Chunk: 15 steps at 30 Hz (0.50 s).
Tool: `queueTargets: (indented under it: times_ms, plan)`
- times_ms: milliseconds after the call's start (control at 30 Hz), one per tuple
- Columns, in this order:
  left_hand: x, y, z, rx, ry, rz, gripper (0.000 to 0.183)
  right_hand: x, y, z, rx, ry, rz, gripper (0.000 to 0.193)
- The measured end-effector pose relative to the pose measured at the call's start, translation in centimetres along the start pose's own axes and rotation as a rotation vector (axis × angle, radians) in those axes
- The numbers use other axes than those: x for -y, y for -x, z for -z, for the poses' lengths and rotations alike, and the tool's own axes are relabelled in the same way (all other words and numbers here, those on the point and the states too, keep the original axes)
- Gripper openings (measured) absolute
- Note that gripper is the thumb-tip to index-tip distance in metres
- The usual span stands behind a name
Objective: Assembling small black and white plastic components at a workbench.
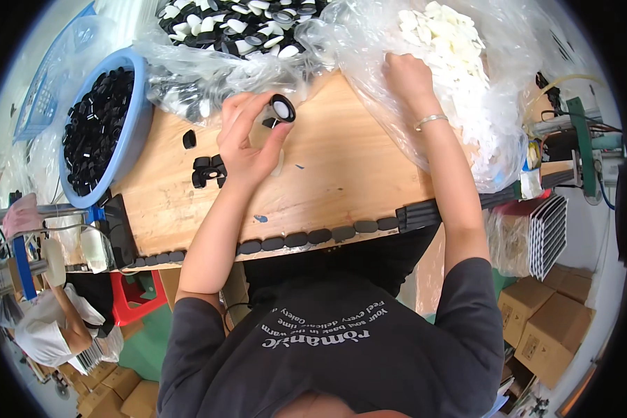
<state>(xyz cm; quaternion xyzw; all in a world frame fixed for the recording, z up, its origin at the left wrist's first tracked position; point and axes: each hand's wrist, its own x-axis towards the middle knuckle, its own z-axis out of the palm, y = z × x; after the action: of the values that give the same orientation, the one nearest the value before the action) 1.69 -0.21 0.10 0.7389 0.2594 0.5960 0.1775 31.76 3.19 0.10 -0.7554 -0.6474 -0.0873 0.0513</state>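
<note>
Between the thumb and fingers of my left hand (247, 139) is a small black oval part (283, 108) with a white face inside its rim, held up over the wooden table. My right hand (409, 78) is closed at the edge of a clear plastic bag (369, 83) of white oval pieces (446, 35). Its fingertips are hidden, so what they hold cannot be made out. Several loose black parts (209, 171) lie on the table just left of my left wrist, and a single one (189, 139) lies farther left.
A blue basin (145, 90) full of black parts stands at the left. Black and white finished-looking ovals (237, 28) fill a plastic-lined heap at the back. Dark padding (320, 236) runs along the table's near edge. At far left sits another person (49, 327) near a red stool (129, 299).
</note>
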Motion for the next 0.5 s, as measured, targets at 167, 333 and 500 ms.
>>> queueTargets:
  times_ms: [167,333,500]
  plan:
    - [-0.6,0.0,-0.2,0.034,-0.027,-0.001,0.043,-0.9,0.2,-1.1,-0.145,-0.205,0.102,0.016]
    - [-0.6,-0.2,-0.2,0.083,-0.077,-0.049,0.043,-1.7,-0.6,-2.0,-0.107,-0.307,0.133,0.011]
    - [-0.5,-0.2,-0.1,0.074,-0.087,-0.046,0.043,-0.8,-0.6,-1.2,-0.084,-0.222,0.107,0.011]
